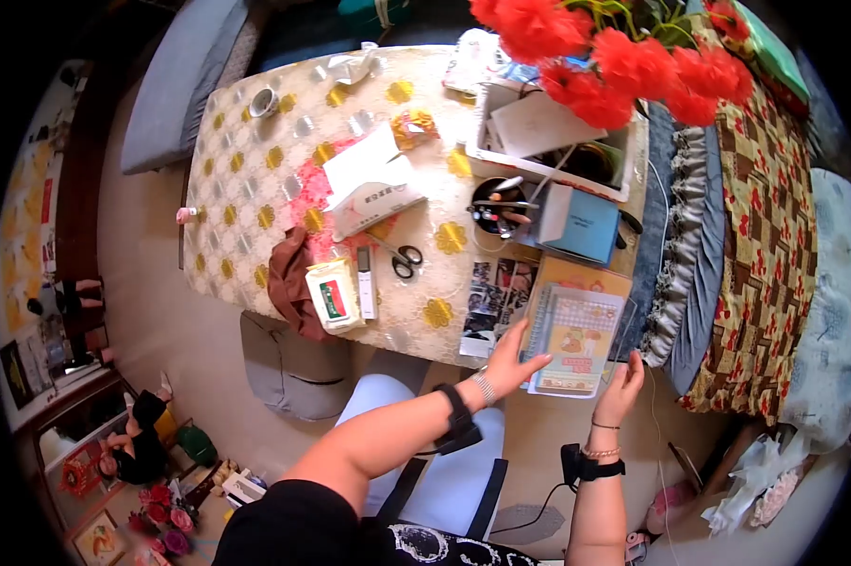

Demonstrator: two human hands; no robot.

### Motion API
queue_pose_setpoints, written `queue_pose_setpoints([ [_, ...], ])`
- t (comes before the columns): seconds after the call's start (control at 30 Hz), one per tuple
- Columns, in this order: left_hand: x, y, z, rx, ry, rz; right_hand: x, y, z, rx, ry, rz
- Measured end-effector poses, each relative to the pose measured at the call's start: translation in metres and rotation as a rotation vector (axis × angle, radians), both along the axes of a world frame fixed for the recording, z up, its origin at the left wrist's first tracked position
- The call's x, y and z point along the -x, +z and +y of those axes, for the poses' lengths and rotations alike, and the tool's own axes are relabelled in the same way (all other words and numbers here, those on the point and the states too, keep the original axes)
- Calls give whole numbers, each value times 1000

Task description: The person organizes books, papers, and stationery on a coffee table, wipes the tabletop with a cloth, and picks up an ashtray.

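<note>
Around you, the floor (147, 222) runs past a grey-blue seat (175, 90) on the left, and patterned cloth (760, 292) drapes the right side. Your table (241, 203) wears a gold-flowered cover and is busy: the white box (501, 164) sits under red flowers (623, 71), with the blue box (586, 226) just nearer you; tissues (378, 203), wipes (334, 297) and scissors (406, 261) lie toward the middle.

The notebook (576, 347) is at the near right corner, its lower end seemingly past the edge. Your left hand (505, 366) is at its left side, thumb over the cover; you can't tell whether those fingers grip it. Your right hand (619, 389) is beside its lower right, fingers loosely parted, no hold visible.

You seem to be at the handling step, squaring or steadying it; moving it calls for even support from both sides.
</note>
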State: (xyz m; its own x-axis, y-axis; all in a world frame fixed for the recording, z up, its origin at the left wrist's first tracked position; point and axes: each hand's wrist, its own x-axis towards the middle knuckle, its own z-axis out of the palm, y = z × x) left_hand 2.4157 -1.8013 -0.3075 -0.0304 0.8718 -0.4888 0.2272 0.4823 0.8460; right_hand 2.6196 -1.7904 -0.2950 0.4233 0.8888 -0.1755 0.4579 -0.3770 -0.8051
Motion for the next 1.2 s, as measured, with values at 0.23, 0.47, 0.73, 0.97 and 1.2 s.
queue_pose_setpoints([
  [0.23,239,-22,-70,-37,407,719,225,27,-4,39,743,204],
  [0.47,339,-98,-109,308,689,382,382,-69,-30,301,715,2],
  [0.73,353,-106,-86,342,657,35,423,-88,-11,497,716,-262],
  [0.97,350,-98,-81,439,732,15,388,-74,4,359,579,-136],
  [1.2,339,-73,-73,377,768,-165,328,-66,99,282,418,-406],
])
